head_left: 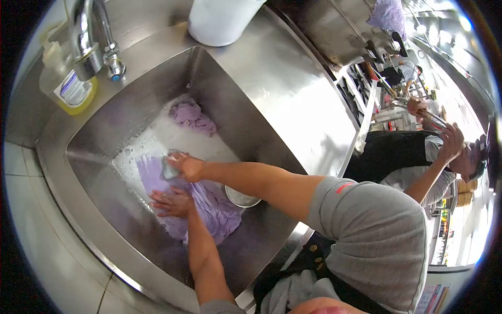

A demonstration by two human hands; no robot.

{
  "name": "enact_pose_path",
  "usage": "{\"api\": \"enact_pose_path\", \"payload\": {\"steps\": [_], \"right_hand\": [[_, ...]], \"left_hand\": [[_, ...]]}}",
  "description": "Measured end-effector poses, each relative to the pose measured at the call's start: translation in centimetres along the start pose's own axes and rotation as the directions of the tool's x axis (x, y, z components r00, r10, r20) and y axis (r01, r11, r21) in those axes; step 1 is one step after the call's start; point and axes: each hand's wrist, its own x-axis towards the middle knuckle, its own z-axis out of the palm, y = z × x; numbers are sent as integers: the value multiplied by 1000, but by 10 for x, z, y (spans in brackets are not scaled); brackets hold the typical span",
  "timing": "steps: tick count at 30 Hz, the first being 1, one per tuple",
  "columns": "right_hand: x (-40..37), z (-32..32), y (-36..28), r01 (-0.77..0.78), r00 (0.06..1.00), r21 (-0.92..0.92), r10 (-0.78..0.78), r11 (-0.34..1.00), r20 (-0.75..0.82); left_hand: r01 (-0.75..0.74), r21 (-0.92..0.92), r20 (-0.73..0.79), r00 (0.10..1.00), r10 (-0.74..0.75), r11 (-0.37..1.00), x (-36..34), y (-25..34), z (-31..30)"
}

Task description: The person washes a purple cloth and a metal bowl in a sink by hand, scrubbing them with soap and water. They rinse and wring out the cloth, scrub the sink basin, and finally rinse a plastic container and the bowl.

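Note:
A wet purple cloth lies spread and wrinkled on the bottom of a steel sink. My left hand rests on it with the fingers spread. Just above, my right hand grips a pale grey-green block, which looks like a bar of soap, against the cloth. Soapy water with white foam covers part of the sink floor. A second purple cloth sits bunched near the far corner. Partly behind my right forearm is a round metal bowl.
A tap and a pump bottle of yellow liquid stand at the sink's upper left. A white bucket is on the steel counter. At right, a person in a black apron holds metal tongs; another person is farther back.

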Motion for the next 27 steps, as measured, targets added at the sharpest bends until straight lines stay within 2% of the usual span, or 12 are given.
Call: {"api": "enact_pose_path", "payload": {"steps": [2, 4, 7, 13, 17, 19, 20, 21, 22, 23, 25, 27], "right_hand": [[0, 2, -1, -11, 1000, -13, 12, 1000, 17], [0, 4, -8, -59, 996, -137, 66, 989, 52], [-1, 9, -11, -78, 997, -170, 77, 982, -12], [-5, 2, -15, -69, 997, -161, 72, 985, 10], [-3, 6, -17, -88, 996, -132, 85, 987, -28], [-7, -2, -25, -122, 991, -4, 122, 992, -49], [-7, -8, -28, -119, 992, -55, 120, 991, 24], [-2, -3, -21, -130, 986, -110, 140, 985, 94], [3, 5, -17, -103, 993, -200, 113, 974, 37], [5, 13, -12, -53, 998, -281, 56, 958, 2], [6, -1, -19, -104, 988, -168, 121, 980, 95], [3, -1, -17, -81, 995, -187, 90, 979, 39]], "left_hand": [[-11, -6, -4, 1000, 11, 1000, 0, 1, 2], [-31, 13, -127, 991, 32, 999, 0, 1, 4], [-23, 30, -111, 994, 26, 999, -1, 1, 6], [-55, -76, -173, 984, 41, 996, -2, 0, 9], [-59, -26, -137, 989, 55, 998, -1, -4, 15], [-80, 14, -294, 952, 81, 997, -4, -11, 44], [-97, -2, -434, 897, 87, 995, 2, -16, 59], [-127, -34, -438, 893, 99, 991, 0, -11, 52], [-156, -65, -442, 890, 112, 986, -2, -6, 44], [-177, -66, -318, 937, 147, 982, -5, -9, 23], [-155, -59, -301, 945, 131, 986, -6, -8, 26], [-118, -39, -294, 950, 101, 992, -3, -10, 29]]}}
